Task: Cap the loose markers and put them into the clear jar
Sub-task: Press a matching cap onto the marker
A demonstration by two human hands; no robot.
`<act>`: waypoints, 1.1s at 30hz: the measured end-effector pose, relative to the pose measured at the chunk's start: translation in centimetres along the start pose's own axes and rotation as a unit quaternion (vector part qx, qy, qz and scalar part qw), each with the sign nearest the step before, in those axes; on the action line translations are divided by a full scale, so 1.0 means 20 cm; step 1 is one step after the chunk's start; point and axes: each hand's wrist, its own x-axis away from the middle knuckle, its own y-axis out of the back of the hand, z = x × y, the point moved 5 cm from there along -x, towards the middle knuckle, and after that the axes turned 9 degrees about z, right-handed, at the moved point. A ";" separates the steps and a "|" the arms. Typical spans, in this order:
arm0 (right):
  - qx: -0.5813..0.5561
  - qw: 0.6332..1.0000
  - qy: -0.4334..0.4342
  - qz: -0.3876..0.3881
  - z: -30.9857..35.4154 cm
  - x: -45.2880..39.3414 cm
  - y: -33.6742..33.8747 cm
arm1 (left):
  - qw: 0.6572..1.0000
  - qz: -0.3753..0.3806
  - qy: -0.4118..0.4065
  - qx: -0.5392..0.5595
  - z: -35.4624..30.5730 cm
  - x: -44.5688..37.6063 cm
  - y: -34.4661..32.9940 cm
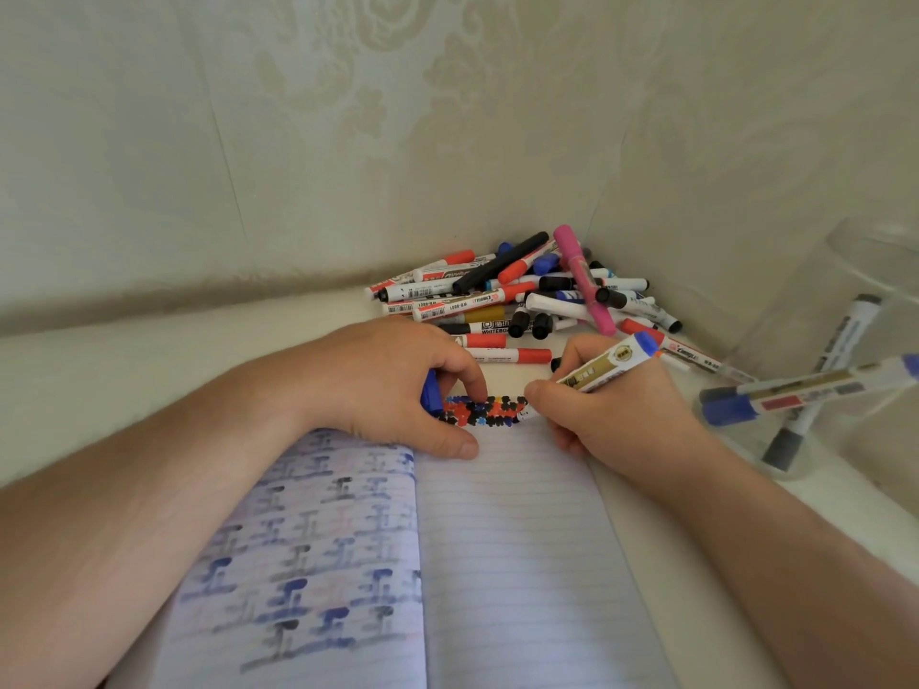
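My right hand grips an uncapped blue marker like a pen, its tip down on the top of an open lined notebook, beside a row of red, black and blue dots. My left hand presses on the page and holds a blue cap under its fingers. A heap of markers and loose caps lies in the corner behind my hands. The clear jar stands at the right with a few markers in it.
Patterned walls meet in a corner just behind the heap. The white surface runs along the left wall. The notebook's left page shows ink bleeding through.
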 end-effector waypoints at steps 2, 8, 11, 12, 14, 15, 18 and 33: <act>0.015 1.000 0.002 -0.004 0.01 0.00 0.00 | 1.000 -0.006 -0.001 -0.002 0.00 0.00 0.00; -0.007 1.000 0.000 -0.012 0.00 0.00 0.01 | 1.000 -0.001 0.002 -0.002 0.00 -0.01 0.00; 0.003 1.000 0.005 -0.008 0.00 0.00 0.00 | 1.000 0.001 -0.001 0.001 0.00 -0.01 0.00; 0.006 1.000 0.006 -0.007 0.01 0.00 0.00 | 1.000 0.000 -0.001 0.001 0.00 -0.01 0.00; 0.003 1.000 0.007 -0.005 0.00 0.00 0.00 | 1.000 0.000 0.000 -0.002 0.00 -0.01 0.00; 0.000 1.000 0.006 -0.003 0.00 0.00 0.00 | 1.000 0.000 0.001 -0.003 0.00 -0.01 0.00; -0.014 1.000 0.004 -0.010 0.00 0.00 0.01 | 1.000 0.006 0.004 -0.006 0.00 0.00 0.00; -0.360 0.927 0.103 0.032 -0.01 -0.02 0.09 | 0.987 -0.042 0.027 0.155 0.10 0.04 0.09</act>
